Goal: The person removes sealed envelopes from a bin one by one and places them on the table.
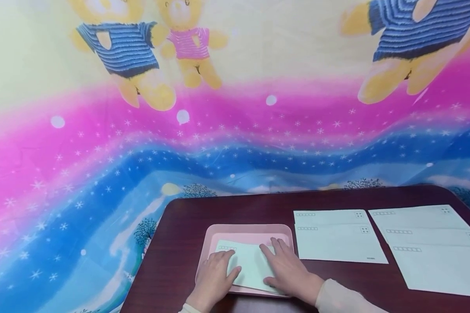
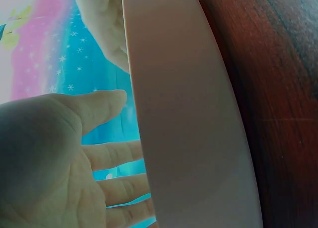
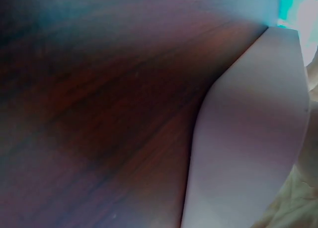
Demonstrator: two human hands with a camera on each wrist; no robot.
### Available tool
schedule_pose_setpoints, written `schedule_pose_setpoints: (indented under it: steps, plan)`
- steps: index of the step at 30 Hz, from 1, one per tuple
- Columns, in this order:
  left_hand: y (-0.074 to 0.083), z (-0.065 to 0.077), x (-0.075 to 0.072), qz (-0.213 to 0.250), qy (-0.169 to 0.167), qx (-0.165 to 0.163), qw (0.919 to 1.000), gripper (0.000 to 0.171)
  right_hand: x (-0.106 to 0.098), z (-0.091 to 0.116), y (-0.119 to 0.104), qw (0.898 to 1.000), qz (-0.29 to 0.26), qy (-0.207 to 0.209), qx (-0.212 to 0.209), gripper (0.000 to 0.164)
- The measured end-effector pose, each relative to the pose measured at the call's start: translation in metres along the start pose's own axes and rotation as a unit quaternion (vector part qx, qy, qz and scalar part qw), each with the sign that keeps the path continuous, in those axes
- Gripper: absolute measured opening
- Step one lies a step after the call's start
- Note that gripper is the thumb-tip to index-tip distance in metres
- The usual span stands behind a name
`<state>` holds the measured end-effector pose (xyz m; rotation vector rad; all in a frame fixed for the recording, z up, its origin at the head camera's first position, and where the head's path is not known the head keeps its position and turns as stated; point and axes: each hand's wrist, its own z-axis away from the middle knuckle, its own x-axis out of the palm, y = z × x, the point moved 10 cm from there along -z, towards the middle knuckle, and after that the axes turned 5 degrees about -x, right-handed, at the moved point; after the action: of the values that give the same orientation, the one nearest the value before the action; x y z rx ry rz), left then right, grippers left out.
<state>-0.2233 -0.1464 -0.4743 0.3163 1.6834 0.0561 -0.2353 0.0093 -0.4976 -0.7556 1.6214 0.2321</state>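
A pale green envelope (image 1: 251, 264) with a row of small printed boxes lies in a shallow pink tray (image 1: 250, 228). My left hand (image 1: 214, 273) reaches over the tray's left side, its fingers at the envelope's left edge. From the right, my right hand (image 1: 290, 273) lies over the envelope's right part with fingers spread. Neither hand curls round anything. In the left wrist view the tray's side wall (image 2: 189, 114) hides the left fingertips. The same tray's wall (image 3: 243, 123) covers most of the right hand in the right wrist view.
Two overlapping envelopes (image 1: 338, 245) lie right of the tray. Farther right, several more envelopes (image 1: 442, 269) overlap near the table edge. The dark wooden table (image 1: 152, 265) backs onto a printed curtain (image 1: 235, 130) with bears and snowflakes.
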Motion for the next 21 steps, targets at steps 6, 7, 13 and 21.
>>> schedule_pose_setpoints:
  steps: [6, 7, 13, 21]
  plan:
    - [-0.003, 0.0, 0.0, 0.01, 0.005, 0.001, 0.9999, 0.047, 0.01, -0.004, 0.005, 0.999, 0.014, -0.037, 0.017, 0.094]
    - [-0.003, 0.0, 0.0, 0.011, 0.006, 0.001, 0.9999, 0.047, 0.009, -0.006, 0.006, 0.999, 0.017, -0.033, 0.016, 0.096]
    - [-0.003, -0.001, -0.001, 0.015, 0.012, 0.002, 0.9998, 0.046, 0.003, -0.018, 0.014, 1.0, -0.011, 0.003, 0.026, 0.091]
    - [-0.003, -0.002, -0.002, 0.022, 0.012, 0.0, 0.9997, 0.046, -0.006, -0.027, 0.02, 0.997, -0.06, 0.045, 0.014, 0.044]
